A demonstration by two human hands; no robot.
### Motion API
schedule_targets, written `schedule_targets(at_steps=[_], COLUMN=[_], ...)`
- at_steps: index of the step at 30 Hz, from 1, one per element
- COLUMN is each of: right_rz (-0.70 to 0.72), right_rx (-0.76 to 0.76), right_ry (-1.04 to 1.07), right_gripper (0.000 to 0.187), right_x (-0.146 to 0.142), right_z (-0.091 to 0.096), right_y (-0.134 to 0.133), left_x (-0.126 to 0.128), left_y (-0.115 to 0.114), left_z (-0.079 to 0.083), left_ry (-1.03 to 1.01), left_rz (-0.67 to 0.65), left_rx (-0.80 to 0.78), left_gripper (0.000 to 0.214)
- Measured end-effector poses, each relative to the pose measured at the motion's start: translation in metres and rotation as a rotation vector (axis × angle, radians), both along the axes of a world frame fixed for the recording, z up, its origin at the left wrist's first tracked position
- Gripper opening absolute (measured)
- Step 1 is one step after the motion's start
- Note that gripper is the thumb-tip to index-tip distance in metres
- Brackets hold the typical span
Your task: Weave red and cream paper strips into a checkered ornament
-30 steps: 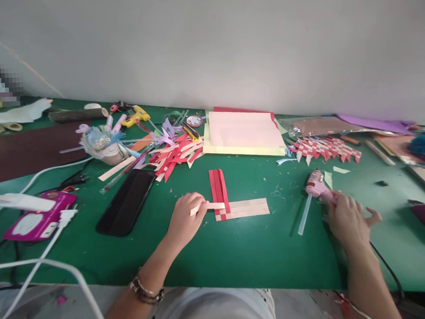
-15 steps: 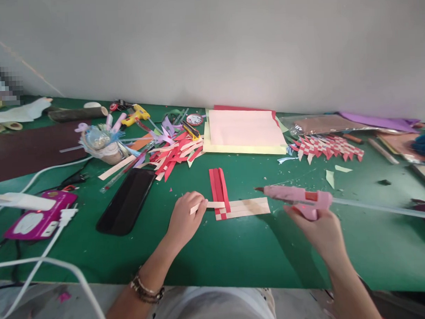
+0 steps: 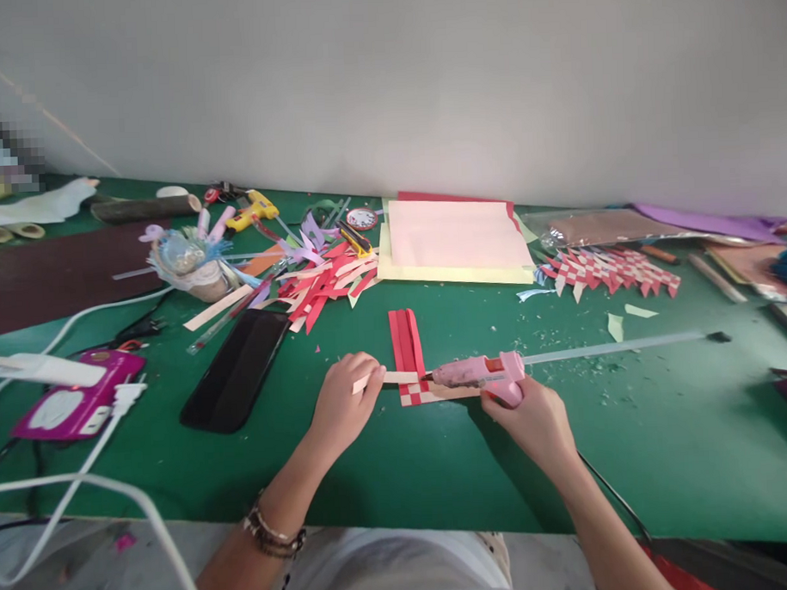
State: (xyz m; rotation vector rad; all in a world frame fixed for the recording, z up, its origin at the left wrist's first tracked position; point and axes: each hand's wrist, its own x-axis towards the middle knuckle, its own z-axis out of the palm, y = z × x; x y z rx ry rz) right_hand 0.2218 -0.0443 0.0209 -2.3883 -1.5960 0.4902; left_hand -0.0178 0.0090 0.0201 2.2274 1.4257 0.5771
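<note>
While our left hand (image 3: 342, 409) has its fingers pinched on the cream strip (image 3: 396, 377) of the red-and-cream weave (image 3: 408, 342), mid-surface (image 3: 438, 474), our right hand (image 3: 533, 415) clenches the pink glue gun (image 3: 477, 371), nozzle at a crossing. Step, we judge: gluing. Next calls for a small bead, with the strip held flat.

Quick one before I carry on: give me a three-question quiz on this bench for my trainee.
1. True or false: the right hand holds the glue gun with its nozzle at the weave.
2. What lies on the table to the left of the left hand? A) phone B) yellow paper C) purple sheet
3. What do the left hand's fingers pinch?
Key: 1 true; 2 A; 3 a beige strip.
</note>
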Motion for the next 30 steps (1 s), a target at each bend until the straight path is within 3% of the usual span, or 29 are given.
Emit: schedule_targets(at_steps=[17,30], right_rz=[0.077,0.018], right_rx=[-0.037,-0.069], right_ry=[-0.103,-0.121], right_gripper=[0.04,0.041], right_x=[0.002,0.014], right_z=[0.001,0.0], right_y=[0.0,-0.003], left_x=[0.0,-0.001], left_y=[0.0,0.0], left_z=[-0.002,-0.003], left_ry=[-0.015,-0.022], left_rz=[0.002,0.0], left_rx=[-0.012,-0.008], left_gripper=[0.034,0.033])
